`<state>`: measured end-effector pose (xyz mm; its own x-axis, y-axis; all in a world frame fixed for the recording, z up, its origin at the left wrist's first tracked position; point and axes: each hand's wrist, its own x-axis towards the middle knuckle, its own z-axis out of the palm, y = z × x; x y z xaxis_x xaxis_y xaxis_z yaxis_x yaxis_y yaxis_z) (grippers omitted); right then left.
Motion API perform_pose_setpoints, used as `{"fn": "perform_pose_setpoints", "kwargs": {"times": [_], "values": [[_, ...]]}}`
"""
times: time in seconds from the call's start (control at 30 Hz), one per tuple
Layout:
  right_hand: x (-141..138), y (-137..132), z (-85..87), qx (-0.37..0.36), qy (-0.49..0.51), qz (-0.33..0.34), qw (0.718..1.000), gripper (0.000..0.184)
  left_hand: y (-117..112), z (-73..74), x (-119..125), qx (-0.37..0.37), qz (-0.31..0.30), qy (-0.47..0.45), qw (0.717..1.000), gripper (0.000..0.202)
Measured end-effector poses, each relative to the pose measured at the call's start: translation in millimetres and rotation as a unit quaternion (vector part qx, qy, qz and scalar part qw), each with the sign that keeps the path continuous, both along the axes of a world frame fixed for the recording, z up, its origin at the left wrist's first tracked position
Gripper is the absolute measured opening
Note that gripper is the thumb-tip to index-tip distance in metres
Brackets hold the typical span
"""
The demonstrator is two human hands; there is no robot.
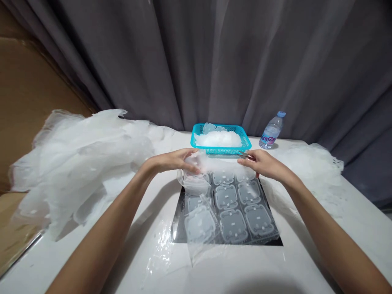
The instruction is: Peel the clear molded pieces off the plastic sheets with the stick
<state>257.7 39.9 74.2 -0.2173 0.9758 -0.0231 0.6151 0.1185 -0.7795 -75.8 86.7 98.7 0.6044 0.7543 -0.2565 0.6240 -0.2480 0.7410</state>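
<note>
Near the blue basket, my left hand (pixel 186 161) is closed on the edge of a thin translucent sheet (pixel 197 185), which is bunched below my fingers. My right hand (pixel 259 163) grips small metal snips (pixel 246 156), their pointed tips toward the left. Its fingers also rest close to the sheet's right side; whether they pinch it I cannot tell. Beneath both hands lies a black mat (pixel 277 241), with the sheet's rounded-square patterns (pixel 233 224) in rows over it. At the lower left one translucent square piece (pixel 199 224) lies tilted, partly folded over.
A blue basket (pixel 193 141) with white cut pieces (pixel 219 139) stands at the back. To its right is a water bottle (pixel 272 131). Translucent sheets are heaped at left (pixel 92 155), and offcuts lie at right (pixel 312 171). Grey curtain (pixel 199 61) hangs behind the white table (pixel 143 261).
</note>
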Motion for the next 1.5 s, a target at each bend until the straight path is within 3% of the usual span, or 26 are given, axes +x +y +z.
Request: {"fn": "perform_pose_setpoints", "kwargs": {"times": [0.1,0.2,0.33,0.47,0.67,0.8,0.9,0.97,1.1,1.23,1.4,1.5], "values": [[2,0,0.6,-0.009,0.002,0.009,1.0,0.045,3,0.9,-3,0.019,0.047,0.025,0.998,0.098],[4,2,-0.1,-0.003,0.001,0.015,1.0,0.046,6,1.7,-3,0.015,0.012,-0.013,1.0,0.081],[7,10,-4.9,0.043,-0.041,0.013,0.998,0.047,10,-7.4,-7,-0.041,0.008,-0.024,0.999,0.066],[10,15,-10.1,0.042,-0.051,0.016,0.998,0.049,13,-13.7,-17,-0.113,0.004,-0.039,0.993,0.055],[15,16,-13.6,0.027,-0.039,0.026,0.999,0.044,10,0.0,-24,-0.123,0.009,-0.085,0.989,0.068],[17,19,-17.7,0.025,-0.039,0.018,0.999,0.043,13,-3.5,-24,-0.102,0.019,-0.115,0.988,0.064],[15,21,-22.2,0.024,-0.048,0.013,0.998,0.042,16,-8.3,-18,-0.073,0.027,-0.079,0.994,0.065],[13,22,-25.0,0.022,-0.056,0.012,0.998,0.043,16,-9.6,-10,-0.014,0.016,-0.015,1.0,0.065],[13,23,-27.8,0.015,-0.064,0.014,0.998,0.043,9,-15.7,11,0.091,-0.066,0.137,0.984,0.06],[15,23,-27.8,0.012,-0.064,0.02,0.998,0.043,4,-29.5,28,0.096,-0.097,0.164,0.977,0.053],[17,23,-29.7,0.015,-0.066,0.022,0.997,0.043,7,-35.1,26,0.073,-0.131,0.146,0.978,0.023],[17,23,-31.7,0.01,-0.07,0.025,0.997,0.041,8,-36.0,22,0.052,-0.131,0.135,0.981,0.039]]}}
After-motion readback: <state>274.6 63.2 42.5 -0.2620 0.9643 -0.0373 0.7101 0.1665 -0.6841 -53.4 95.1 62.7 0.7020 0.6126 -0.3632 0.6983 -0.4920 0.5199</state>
